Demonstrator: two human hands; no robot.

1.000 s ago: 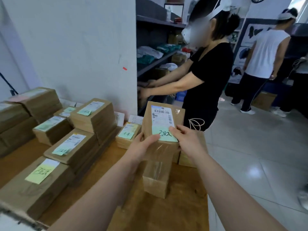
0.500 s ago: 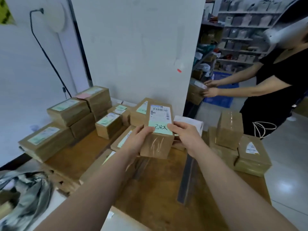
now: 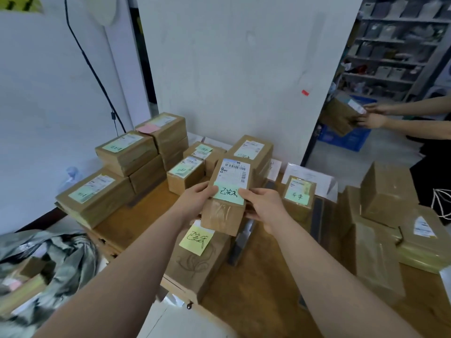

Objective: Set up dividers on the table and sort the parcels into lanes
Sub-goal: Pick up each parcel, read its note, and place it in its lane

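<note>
The parcel [image 3: 229,191] with the barcode label and the green note [image 3: 228,195] is up in the air, held over the near-left part of the tabletop [image 3: 256,276], right above another parcel with a yellow note [image 3: 196,240]. Both hands have it: left hand [image 3: 195,201] on its left edge, right hand [image 3: 264,206] on its right edge, fingers [image 3: 249,193] curled round the sides with the thumbs on top by the note

What could go wrong, I reckon: the dark divider strip [image 3: 240,242] lies just right of the drop spot, so setting the parcel down crooked could land a corner on it and shove the lane line askew. The scrawl on the two notes looks alike to me, but a misread would put it in the wrong lane. The yellow-note parcel sits close to the tabletop's near edge, so a heavy landing on top might nudge it off

Hard to tell: the fingers under the parcel are hidden. The divider runs under boxes further back, so its full length isn't visible. Notes on the left stacks [image 3: 127,152] are too small to read, and the right-hand pile [image 3: 388,191] mostly shows no notes. The grey bundle [image 3: 48,259] lower left is blurry. Another person's hands [image 3: 371,120] are cut off at the right edge
</note>
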